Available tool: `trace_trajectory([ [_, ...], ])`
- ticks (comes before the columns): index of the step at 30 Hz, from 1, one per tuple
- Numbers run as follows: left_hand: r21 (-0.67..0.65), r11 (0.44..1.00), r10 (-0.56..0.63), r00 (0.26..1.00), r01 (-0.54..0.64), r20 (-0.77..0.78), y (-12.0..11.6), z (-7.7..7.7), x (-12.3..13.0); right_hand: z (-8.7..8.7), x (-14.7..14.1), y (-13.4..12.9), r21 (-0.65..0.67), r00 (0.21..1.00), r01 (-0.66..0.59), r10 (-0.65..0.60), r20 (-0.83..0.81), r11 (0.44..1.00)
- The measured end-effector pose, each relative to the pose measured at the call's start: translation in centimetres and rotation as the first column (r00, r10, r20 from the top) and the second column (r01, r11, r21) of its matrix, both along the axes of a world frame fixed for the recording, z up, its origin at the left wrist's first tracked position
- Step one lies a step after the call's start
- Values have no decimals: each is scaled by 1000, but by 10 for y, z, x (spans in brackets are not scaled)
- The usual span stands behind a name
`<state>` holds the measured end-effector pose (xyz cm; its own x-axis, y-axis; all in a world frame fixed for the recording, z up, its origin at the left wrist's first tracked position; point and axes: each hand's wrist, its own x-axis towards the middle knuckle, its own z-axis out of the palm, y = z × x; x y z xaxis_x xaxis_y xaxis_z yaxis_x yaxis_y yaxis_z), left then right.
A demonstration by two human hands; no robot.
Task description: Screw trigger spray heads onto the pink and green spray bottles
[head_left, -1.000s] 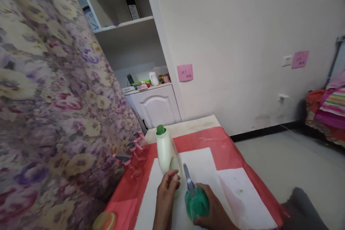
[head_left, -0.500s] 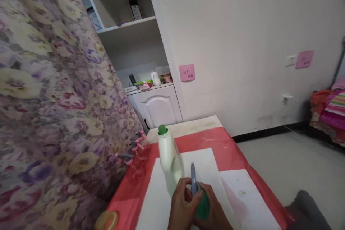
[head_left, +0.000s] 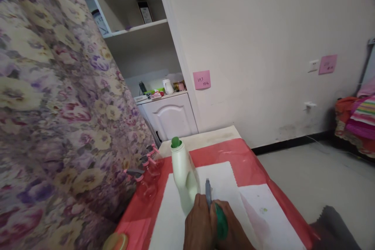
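Observation:
A spray bottle (head_left: 222, 222) with a green body and a grey sprayer head is between my two hands, low in the middle of the head view. My left hand (head_left: 198, 222) is closed around the sprayer head near its neck. The green body sits in the grip of my right hand (head_left: 234, 224). Part of the bottle is hidden behind the fingers. Just left of my hands a pale green detergent bottle (head_left: 182, 177) stands upright, a green piece showing in its open mouth. White cloth (head_left: 166, 211) lies beneath them.
Several clear spray bottles (head_left: 148, 189) with pink collars stand along the table's left side. A round yellowish jar (head_left: 115, 241) is at the front left. The red table cover (head_left: 225, 148) carries a stained white sheet (head_left: 269, 218) at right. A floral curtain (head_left: 58, 125) borders the left.
My left hand has turned over the sprayer head, its fingers now wrapped more closely and its back facing up. The sprayer head has shifted slightly left and down.

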<state>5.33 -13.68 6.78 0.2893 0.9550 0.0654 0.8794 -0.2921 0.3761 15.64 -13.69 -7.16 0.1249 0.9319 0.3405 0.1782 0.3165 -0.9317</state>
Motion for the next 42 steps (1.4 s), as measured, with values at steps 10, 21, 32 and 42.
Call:
trace_trajectory([
  [10, -175, 912, -166, 725, 371, 668, 20, -15, -30, 3, 19, 2, 17, 932, -328, 327, -155, 944],
  [21, -343, 794, 241, 258, 502, 936, 26, -44, -24, -7, 21, 7, -25, 935, -344, 340, -104, 938],
  [32, -303, 946, 229, 419, 118, 879, 14, -44, -19, -3, 9, 0, -102, 981, -191, 187, -51, 976],
  [42, 286, 956, -125, 801, -60, 585, 13, -40, -52, -3, 10, -1, -113, 986, -166, 162, -40, 980],
])
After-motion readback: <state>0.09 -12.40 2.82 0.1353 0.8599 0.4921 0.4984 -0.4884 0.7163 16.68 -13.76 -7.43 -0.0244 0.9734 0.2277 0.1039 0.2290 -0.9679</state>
